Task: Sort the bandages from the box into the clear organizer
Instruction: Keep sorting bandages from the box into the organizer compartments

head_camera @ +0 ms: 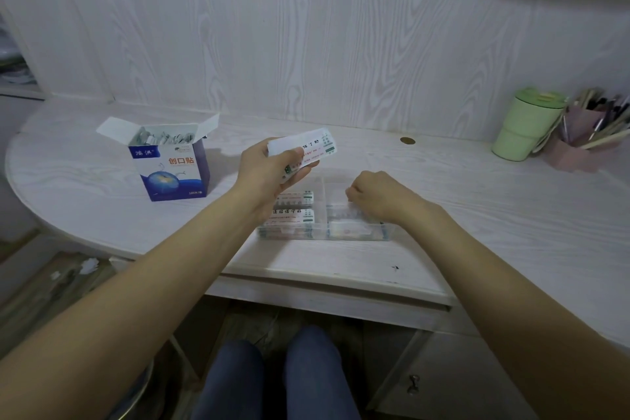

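My left hand (269, 169) is raised above the desk, fingers and thumb curled round a small stack of wrapped bandage strips (306, 150), their printed ends fanning toward the wall; my right hand (370, 196) is down in the clear organizer (381, 233), knuckles up and fingers curled under at the right-hand compartments; whether it pinches a strip there I cannot tell, since the fingertips are hidden beneath the hand; the organizer sits near the front edge of the white wood-grain desk (477, 215), just right of my left wrist; its left compartments already hold bandage strips (296, 206) lying flat in rows, and the near right compartment shows more strips through the front wall; the far right section looks bare or nearly so, though the plastic is hard to read; the blue bandage box (170, 164) stands upright well to the left, flaps open, with many wrapped strips packed inside; my judgement: the sorting is partway through, a few compartments loaded, a handful in transit, and a good share in the box left to move; off to the right stand a green lidded cup (525, 124) and a pink holder of pens (586, 136), apart from the work.
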`<control>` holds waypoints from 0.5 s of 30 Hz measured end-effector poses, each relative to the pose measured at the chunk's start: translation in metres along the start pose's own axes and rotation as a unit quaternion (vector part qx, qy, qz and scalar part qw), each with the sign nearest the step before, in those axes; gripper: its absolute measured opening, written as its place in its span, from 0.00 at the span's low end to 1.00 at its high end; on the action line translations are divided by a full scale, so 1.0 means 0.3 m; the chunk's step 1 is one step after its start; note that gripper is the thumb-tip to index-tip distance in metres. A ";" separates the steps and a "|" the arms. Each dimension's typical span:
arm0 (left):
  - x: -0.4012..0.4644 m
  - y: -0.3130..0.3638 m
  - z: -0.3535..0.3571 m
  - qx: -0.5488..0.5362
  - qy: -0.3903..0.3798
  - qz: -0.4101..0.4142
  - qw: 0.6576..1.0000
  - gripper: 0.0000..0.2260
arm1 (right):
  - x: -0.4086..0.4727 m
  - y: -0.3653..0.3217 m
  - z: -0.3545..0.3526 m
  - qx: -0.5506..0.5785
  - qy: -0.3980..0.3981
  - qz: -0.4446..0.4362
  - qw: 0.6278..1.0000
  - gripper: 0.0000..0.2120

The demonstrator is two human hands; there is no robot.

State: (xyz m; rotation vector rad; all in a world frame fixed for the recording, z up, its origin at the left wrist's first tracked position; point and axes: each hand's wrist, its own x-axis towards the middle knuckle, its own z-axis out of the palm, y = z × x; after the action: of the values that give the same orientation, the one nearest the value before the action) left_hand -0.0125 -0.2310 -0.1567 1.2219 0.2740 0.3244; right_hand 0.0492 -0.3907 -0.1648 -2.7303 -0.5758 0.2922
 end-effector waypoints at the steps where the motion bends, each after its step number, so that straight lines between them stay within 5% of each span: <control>1: -0.001 0.000 0.001 -0.001 -0.001 0.000 1.000 0.06 | -0.003 -0.005 0.000 -0.016 -0.001 -0.004 1.000 0.17; 10: -0.010 0.003 0.010 -0.008 -0.009 -0.002 1.000 0.06 | -0.022 -0.018 -0.002 -0.074 0.026 -0.025 0.997 0.17; 15: -0.008 0.005 0.002 -0.001 -0.002 0.004 1.000 0.06 | -0.041 -0.018 -0.054 0.192 0.107 -0.066 0.973 0.10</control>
State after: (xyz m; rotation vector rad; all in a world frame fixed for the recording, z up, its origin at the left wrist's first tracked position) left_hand -0.0146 -0.2320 -0.1550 1.2225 0.2653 0.3296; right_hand 0.0404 -0.3956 -0.1464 -2.3012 -0.5708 0.0637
